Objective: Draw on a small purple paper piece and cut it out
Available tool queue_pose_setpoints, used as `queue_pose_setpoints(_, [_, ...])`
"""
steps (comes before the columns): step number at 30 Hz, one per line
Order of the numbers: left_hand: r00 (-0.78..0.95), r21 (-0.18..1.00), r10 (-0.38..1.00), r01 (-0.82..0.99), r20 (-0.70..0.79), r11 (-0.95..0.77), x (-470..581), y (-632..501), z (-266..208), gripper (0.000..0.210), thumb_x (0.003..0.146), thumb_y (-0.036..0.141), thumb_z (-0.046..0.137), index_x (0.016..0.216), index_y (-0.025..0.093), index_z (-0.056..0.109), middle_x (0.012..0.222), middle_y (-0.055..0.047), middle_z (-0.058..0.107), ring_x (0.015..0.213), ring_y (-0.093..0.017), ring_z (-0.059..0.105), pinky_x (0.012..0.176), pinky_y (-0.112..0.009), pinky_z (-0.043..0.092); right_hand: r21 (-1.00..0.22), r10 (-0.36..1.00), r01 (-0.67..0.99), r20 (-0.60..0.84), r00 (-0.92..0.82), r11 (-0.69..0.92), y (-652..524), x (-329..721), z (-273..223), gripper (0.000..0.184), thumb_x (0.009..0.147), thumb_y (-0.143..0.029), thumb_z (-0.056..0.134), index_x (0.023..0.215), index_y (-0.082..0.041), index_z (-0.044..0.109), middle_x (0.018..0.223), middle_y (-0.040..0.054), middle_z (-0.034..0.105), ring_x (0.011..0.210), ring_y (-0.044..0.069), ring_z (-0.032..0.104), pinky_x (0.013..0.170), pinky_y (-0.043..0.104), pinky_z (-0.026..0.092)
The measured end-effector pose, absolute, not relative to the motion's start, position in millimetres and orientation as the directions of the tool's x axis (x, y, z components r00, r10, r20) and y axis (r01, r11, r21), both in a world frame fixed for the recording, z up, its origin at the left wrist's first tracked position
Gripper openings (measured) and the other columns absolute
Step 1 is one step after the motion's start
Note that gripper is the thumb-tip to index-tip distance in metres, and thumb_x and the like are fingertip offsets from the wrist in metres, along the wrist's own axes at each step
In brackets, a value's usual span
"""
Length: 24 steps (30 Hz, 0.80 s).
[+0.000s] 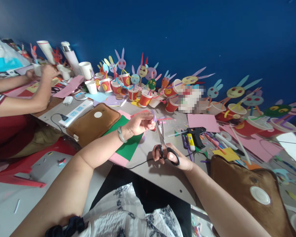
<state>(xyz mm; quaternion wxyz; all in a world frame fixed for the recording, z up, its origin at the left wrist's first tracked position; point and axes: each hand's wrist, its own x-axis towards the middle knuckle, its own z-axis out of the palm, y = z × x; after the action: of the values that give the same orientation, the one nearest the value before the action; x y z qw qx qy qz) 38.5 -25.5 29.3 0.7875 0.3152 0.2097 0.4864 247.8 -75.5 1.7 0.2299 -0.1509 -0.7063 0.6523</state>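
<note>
My right hand (169,154) grips a pair of scissors (161,135) by its black handles, with the blades parted and pointing away from me. Pinched in the fingertips of my left hand (141,123) is a small piece of purple paper (153,116), close to the scissor tips. Whether the blades touch the paper I cannot tell. Below my left wrist lies a sheet of green paper (128,144), partly over a pink one. A thin red strip (164,118) shows just beyond the blades.
Paper cups (145,98) with paper rabbit figures line the wall. To the right are a black glue gun (197,136), a yellow glue stick (190,142) and a brown hot-water bag (246,194). Leftward lie another brown bag (93,123), a power strip (76,113) and a co-worker's arms (37,95).
</note>
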Motion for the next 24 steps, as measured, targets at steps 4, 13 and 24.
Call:
queue_pose_setpoints(4, [0.426, 0.704, 0.904, -0.634, -0.026, 0.319, 38.4, -25.9, 29.8, 0.024, 0.077, 0.018, 0.071, 0.061, 0.014, 0.054, 0.057, 0.001, 0.052, 0.047, -0.007, 0.045, 0.052, -0.024, 0.038, -0.991, 0.510, -0.099, 0.131, -0.850, 0.091, -75.4, 248.1, 0.1, 0.063, 0.085, -0.075, 0.054, 0.080, -0.014, 0.066, 0.062, 0.0004, 0.050, 0.061, 0.015, 0.052, 0.058, 0.027, 0.040])
queue_pose_setpoints(13, [0.421, 0.689, 0.907, -0.648, -0.030, 0.324, 38.0, -24.2, 27.9, 0.022, 0.076, 0.018, 0.071, 0.062, 0.014, 0.055, 0.057, 0.001, 0.053, 0.047, -0.007, 0.045, 0.052, -0.023, 0.038, -0.991, 0.515, -0.101, 0.130, -0.847, 0.084, -75.4, 247.2, 1.8, 0.061, 0.083, -0.074, 0.058, 0.079, -0.013, 0.067, 0.061, 0.0015, 0.051, 0.065, 0.017, 0.054, 0.058, 0.028, 0.040])
queue_pose_setpoints(24, [0.402, 0.677, 0.912, -0.651, -0.076, 0.343, 38.5, -25.6, 31.5, 0.022, 0.076, 0.016, 0.070, 0.061, 0.014, 0.054, 0.057, 0.002, 0.053, 0.047, -0.006, 0.045, 0.051, -0.023, 0.037, -0.990, 0.515, -0.101, 0.140, -0.846, 0.103, -75.8, 247.3, 0.0, 0.062, 0.085, -0.075, 0.054, 0.078, -0.014, 0.065, 0.062, 0.0014, 0.050, 0.066, 0.017, 0.055, 0.056, 0.027, 0.040])
